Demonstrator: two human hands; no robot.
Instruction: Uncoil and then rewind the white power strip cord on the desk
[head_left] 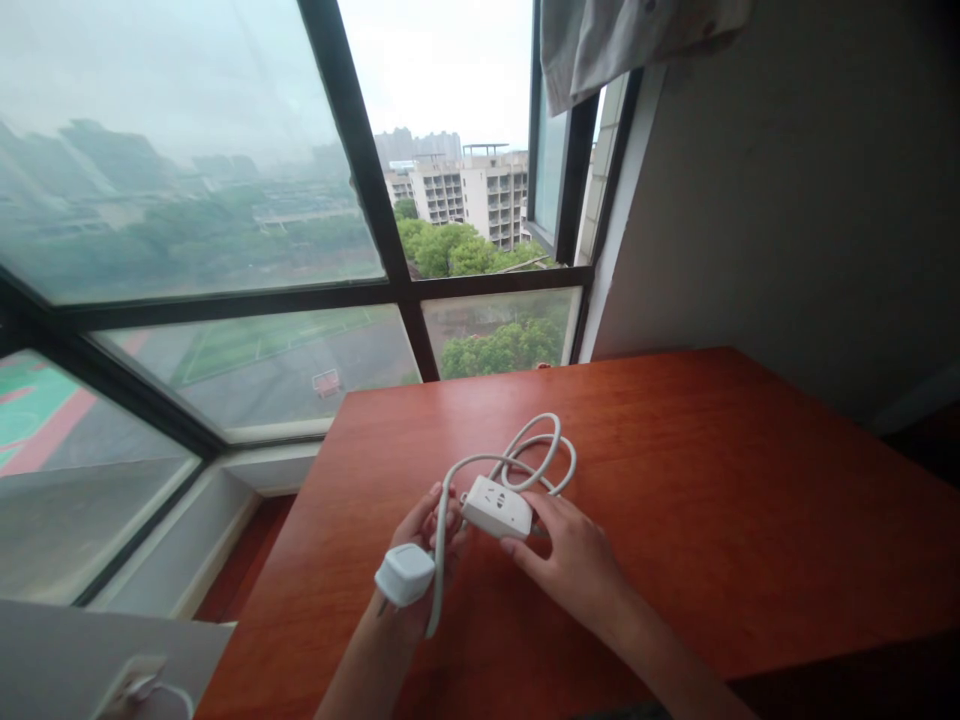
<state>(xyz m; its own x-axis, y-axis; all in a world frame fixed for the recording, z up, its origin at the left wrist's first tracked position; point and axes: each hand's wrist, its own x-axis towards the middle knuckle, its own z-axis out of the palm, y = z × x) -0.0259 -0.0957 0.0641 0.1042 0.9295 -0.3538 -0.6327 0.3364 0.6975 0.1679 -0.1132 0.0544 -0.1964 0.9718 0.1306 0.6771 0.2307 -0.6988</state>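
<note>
A small white extension socket (pixel 497 508) is tilted above the table, its outlet face turned up. My right hand (pixel 577 555) pinches its right end between thumb and fingers. My left hand (pixel 442 530) is at the socket's left, palm up with fingers curled around the white cable (pixel 442 535). A white block-shaped plug (pixel 406 574) lies over my left wrist, its prongs pointing down. Behind the socket the cable runs into loose loops (pixel 559 440). Part of my left fingers is hidden by the cable.
The reddish-brown wooden table (pixel 712 480) stretches under both hands. Windows with dark frames (pixel 409 290) stand beyond its far edge, one pane open. A grey curtain (pixel 630 45) hangs at the top. At lower left, a wall outlet (pixel 139 685) has a white plug in it.
</note>
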